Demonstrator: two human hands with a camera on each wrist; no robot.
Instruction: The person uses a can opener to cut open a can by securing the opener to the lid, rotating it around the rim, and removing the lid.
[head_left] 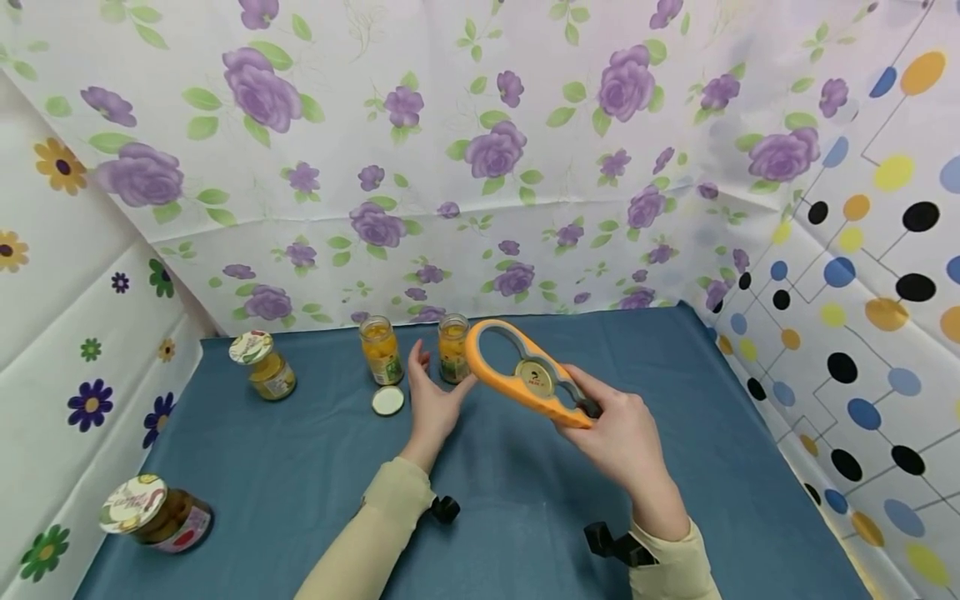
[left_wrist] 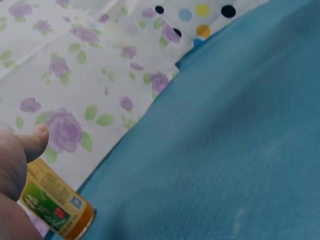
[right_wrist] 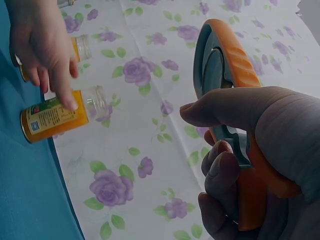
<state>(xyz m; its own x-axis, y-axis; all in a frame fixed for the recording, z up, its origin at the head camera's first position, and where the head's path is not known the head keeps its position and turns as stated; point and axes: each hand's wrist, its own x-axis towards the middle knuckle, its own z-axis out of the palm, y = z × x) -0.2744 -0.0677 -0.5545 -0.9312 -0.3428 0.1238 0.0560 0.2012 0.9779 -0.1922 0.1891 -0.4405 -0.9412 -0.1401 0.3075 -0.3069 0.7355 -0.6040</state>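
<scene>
R hand grips orange tool, which extends to its 10 o'clock. L hand, fingers uncurled, w/ lidless jar at 1 o'clock; contact unclear. 2nd jar, approx. 10:30; lid, 9.

Before you spreads a blue cloth. Just beyond your left hand, toward its thumb side, stands an open jar; past its fingers, leftward, another open jar. A loose lid lies just left of that hand. Farther left stand a lidded yellow jar and, nearer you, a lidded dark jar.
</scene>
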